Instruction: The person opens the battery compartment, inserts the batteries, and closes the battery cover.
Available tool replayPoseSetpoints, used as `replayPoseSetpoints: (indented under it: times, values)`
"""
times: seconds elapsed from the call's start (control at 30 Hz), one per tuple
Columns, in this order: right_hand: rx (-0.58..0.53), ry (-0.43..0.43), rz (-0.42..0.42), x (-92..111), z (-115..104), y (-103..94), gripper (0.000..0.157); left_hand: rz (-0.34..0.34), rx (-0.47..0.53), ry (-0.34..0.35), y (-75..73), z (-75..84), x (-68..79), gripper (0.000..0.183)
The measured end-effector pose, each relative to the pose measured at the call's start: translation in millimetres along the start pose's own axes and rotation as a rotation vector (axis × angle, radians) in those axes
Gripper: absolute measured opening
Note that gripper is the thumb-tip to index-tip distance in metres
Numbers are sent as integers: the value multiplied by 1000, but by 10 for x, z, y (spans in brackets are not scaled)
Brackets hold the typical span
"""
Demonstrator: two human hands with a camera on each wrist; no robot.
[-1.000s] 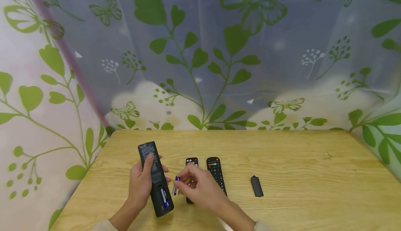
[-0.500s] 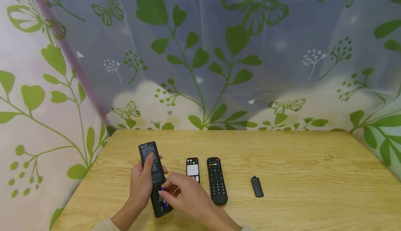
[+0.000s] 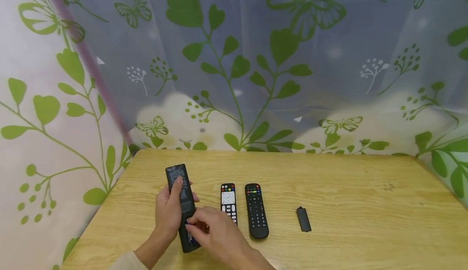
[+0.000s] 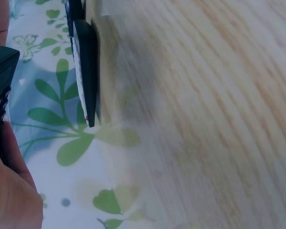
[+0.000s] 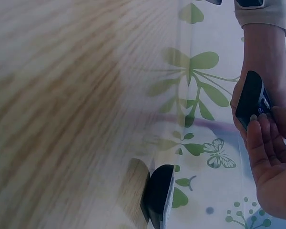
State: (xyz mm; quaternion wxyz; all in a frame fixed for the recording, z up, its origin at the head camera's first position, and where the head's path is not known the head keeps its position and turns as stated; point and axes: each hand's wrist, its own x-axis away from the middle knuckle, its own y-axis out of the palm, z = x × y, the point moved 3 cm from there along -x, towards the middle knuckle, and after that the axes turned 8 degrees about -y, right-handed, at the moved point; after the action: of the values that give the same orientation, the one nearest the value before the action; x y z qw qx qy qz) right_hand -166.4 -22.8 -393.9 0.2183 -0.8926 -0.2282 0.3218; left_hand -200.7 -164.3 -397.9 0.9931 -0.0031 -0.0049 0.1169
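Observation:
In the head view, my left hand (image 3: 166,213) grips a black remote control (image 3: 187,205) with its back facing up and the thumb along it. The battery compartment at its lower end is uncovered, and a battery (image 3: 191,238) lies inside. My right hand (image 3: 221,231) pinches a second battery (image 3: 187,223) at the upper end of that compartment; only its blue end shows between thumb and fingers. From the right wrist view, the right fingertips (image 5: 262,117) touch the remote's compartment side. How deep the pinched battery sits is hidden.
A remote with white buttons (image 3: 228,199), partly behind the right hand, lies on the wooden table (image 3: 351,205). Beside it is an all-black remote (image 3: 257,213). Farther right lies a small black battery cover (image 3: 303,219). A patterned curtain (image 3: 256,79) hangs behind the table.
My right hand has moved left, bringing the battery from beside the remote to its compartment. Over the last half second it has stayed there. The left hand keeps its grip.

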Motion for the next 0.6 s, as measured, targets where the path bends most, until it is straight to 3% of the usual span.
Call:
replayPoseSetpoints:
  times: [0.17, 0.4, 0.6]
  values:
    - [89, -89, 15, 21, -17, 17, 9, -16, 66, -29, 10, -12, 5, 43]
    - [355, -216, 32, 39, -96, 33, 8, -8, 75, -31, 17, -34, 7, 43]
    - [463, -216, 0, 35, -128, 67, 7, 7, 55, -66, 17, -88, -10, 44]
